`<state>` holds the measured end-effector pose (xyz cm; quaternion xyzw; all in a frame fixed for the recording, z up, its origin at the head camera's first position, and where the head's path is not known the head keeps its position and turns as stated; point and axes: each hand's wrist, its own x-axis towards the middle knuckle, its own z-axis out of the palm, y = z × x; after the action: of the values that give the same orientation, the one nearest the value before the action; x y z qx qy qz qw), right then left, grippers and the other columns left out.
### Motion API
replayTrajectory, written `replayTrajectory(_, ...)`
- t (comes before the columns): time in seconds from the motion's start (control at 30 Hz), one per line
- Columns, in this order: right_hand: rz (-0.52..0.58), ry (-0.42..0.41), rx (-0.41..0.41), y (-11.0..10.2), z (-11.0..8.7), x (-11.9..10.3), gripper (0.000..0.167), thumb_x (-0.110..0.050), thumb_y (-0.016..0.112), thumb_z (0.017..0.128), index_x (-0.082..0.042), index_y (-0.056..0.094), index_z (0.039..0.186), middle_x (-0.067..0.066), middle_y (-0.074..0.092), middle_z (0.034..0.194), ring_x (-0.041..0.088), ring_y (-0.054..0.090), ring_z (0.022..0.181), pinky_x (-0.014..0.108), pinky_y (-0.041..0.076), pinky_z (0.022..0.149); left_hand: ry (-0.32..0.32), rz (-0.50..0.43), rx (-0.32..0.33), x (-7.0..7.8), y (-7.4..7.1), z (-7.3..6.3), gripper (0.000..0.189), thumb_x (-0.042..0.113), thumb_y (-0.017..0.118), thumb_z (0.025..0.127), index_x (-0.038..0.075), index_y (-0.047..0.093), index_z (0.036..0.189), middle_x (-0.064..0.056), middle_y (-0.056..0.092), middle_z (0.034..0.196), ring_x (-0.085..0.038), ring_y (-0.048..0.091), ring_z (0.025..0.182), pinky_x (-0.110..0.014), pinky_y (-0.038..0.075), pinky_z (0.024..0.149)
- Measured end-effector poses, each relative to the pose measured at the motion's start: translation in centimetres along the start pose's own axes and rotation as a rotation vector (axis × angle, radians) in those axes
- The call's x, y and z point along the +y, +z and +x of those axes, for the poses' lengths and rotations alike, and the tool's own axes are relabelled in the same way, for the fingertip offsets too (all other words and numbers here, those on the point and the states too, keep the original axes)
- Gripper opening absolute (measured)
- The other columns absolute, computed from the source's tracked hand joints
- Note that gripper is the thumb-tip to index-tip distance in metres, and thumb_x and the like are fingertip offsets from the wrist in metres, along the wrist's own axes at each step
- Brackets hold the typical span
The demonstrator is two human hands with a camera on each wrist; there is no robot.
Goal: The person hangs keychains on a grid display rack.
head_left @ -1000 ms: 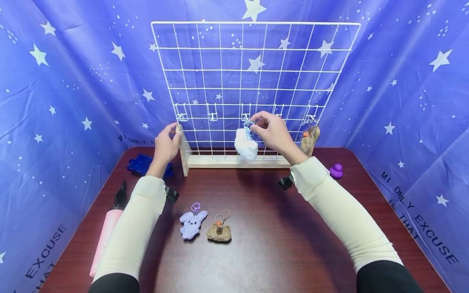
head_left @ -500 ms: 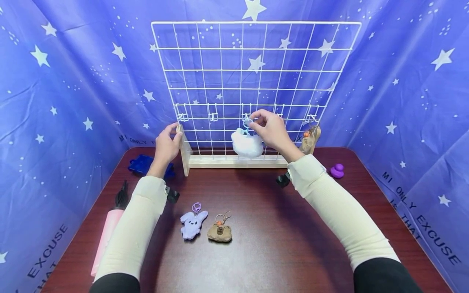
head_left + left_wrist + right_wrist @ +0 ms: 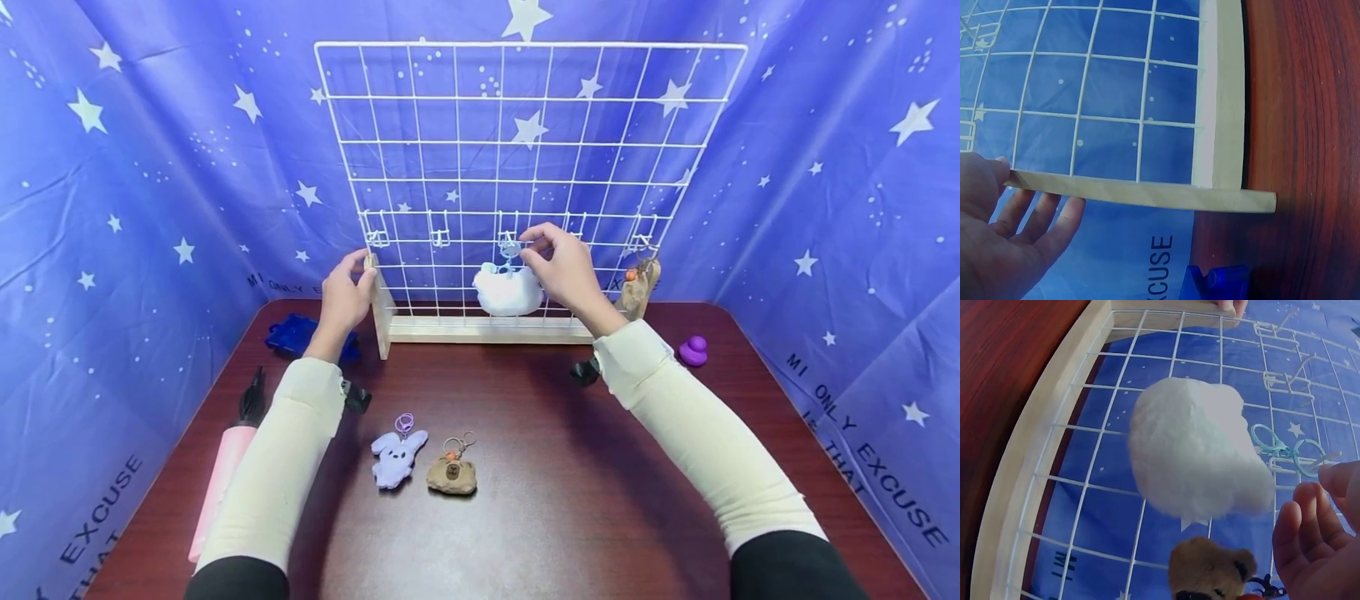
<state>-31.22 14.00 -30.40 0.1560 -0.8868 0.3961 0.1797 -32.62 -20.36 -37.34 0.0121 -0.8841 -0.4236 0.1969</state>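
Note:
A white plush keychain [image 3: 508, 292] hangs before the white wire grid rack [image 3: 457, 179]. Its light-blue ring [image 3: 1310, 456] is looped over the rack's middle hook [image 3: 1329, 460]. My right hand [image 3: 566, 267] is beside it, thumb and fingertips right at the ring with the fingers loosely bent. At the rack's left end, my left hand [image 3: 348, 293] grips the upper part of the wooden side support [image 3: 1141, 192], thumb on one side and fingers on the other. A brown plush keychain [image 3: 634, 292] hangs from the far-right hook.
Lying on the table [image 3: 570, 500] are a lilac rabbit plush keychain [image 3: 395, 461] and a brown plush keychain [image 3: 452, 477]. A blue plastic item [image 3: 294, 336] and a pink cylinder with a black end [image 3: 223, 487] are at left; a purple duck [image 3: 693, 351] sits at right.
The white plush has turned broadside to the head view and its ring now hangs on the middle hook. The right fingers have parted from the ring. The left hand keeps its place.

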Motion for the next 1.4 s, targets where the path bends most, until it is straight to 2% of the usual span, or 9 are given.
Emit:
replayTrajectory(0.23,-0.076,-0.127,0.026,-1.5,-2.5,1.0,0.019,-0.021,0.067,0.097,-0.009,0.073,0.111,0.008,0.073,0.086,0.018,0.065,0.070,0.027,0.049,0.066,-0.027,0.005,-0.006,-0.1,-0.2,-0.2,0.045,0.024,0.056,0.104,0.015,0.052,0.149,-0.019,0.067,0.130,-0.040,0.061,0.117,-0.051,0.049,0.101)
replayTrajectory(0.4,-0.120,-0.234,0.065,-3.9,-4.5,2.7,0.014,-0.018,0.071,0.095,-0.009,0.075,0.105,0.006,0.074,0.083,0.013,0.061,0.069,0.020,0.044,0.064,-0.015,0.042,-0.056,0.1,-1.2,-0.5,0.048,0.023,0.053,0.104,0.017,0.050,0.151,-0.017,0.068,0.132,-0.040,0.057,0.127,-0.054,0.037,0.114)
replayTrajectory(0.47,-0.158,-0.266,0.065,-5.0,-5.0,3.7,0.013,-0.016,0.072,0.095,-0.008,0.076,0.104,0.006,0.075,0.085,0.013,0.061,0.069,0.019,0.044,0.064,-0.008,0.060,-0.080,0.2,-1.8,-0.7,0.048,0.021,0.052,0.103,0.015,0.051,0.151,-0.017,0.068,0.133,-0.042,0.060,0.116,-0.055,0.033,0.117)
replayTrajectory(0.67,-0.293,-0.301,0.094,-7.8,-6.3,6.8,0.010,-0.012,0.071,0.093,-0.009,0.076,0.102,0.004,0.074,0.080,0.008,0.061,0.067,0.019,0.045,0.064,0.003,0.170,-0.164,0.1,-3.2,-2.1,0.042,0.019,0.049,0.102,0.009,0.061,0.141,-0.018,0.071,0.126,-0.032,0.057,0.082,-0.045,0.046,0.083)
replayTrajectory(0.9,-0.287,-0.264,0.186,-10.6,-6.8,9.7,0.011,-0.009,0.071,0.091,-0.004,0.075,0.100,0.011,0.076,0.085,-0.025,0.044,0.071,0.006,0.039,0.066,0.082,0.277,-0.313,0.1,-3.3,-5.0,0.031,0.019,0.057,0.099,0.011,0.073,0.125,-0.009,0.061,0.070,-0.017,0.043,0.054,-0.033,0.039,0.058)
replayTrajectory(0.97,-0.268,-0.231,0.222,-11.1,-6.6,10.5,0.012,-0.009,0.070,0.091,-0.003,0.074,0.101,0.007,0.075,0.083,-0.028,0.042,0.070,0.004,0.037,0.066,0.107,0.306,-0.409,0.0,-2.9,-6.3,0.028,0.019,0.059,0.099,0.010,0.075,0.120,-0.006,0.064,0.073,-0.013,0.042,0.052,-0.030,0.040,0.056)
replayTrajectory(1.1,-0.213,-0.124,0.320,-11.8,-6.2,12.1,0.015,-0.011,0.067,0.092,-0.002,0.073,0.102,-0.023,0.064,0.076,-0.025,0.044,0.067,0.004,0.036,0.067,0.132,0.363,-0.609,-0.4,-1.7,-8.8,0.025,0.018,0.063,0.098,0.008,0.076,0.116,-0.007,0.076,0.093,-0.016,0.061,0.066,-0.036,0.053,0.067)
replayTrajectory(1.27,-0.136,0.003,0.386,-12.8,-5.8,13.5,0.019,-0.017,0.066,0.094,-0.004,0.074,0.104,-0.041,0.052,0.075,-0.019,0.048,0.066,0.008,0.036,0.066,0.177,0.421,-0.682,-1.3,-0.4,-11.1,0.021,0.016,0.070,0.094,0.006,0.076,0.111,-0.009,0.079,0.105,-0.025,0.073,0.102,-0.045,0.056,0.093)
replayTrajectory(1.4,-0.072,0.097,0.263,-12.9,-5.4,14.2,0.028,-0.022,0.067,0.096,-0.004,0.071,0.117,-0.038,0.055,0.078,-0.016,0.054,0.064,0.007,0.044,0.060,0.158,0.410,-0.730,-2.0,0.2,-12.4,0.021,0.015,0.075,0.090,0.005,0.076,0.109,-0.008,0.080,0.099,-0.021,0.074,0.095,-0.041,0.058,0.087)
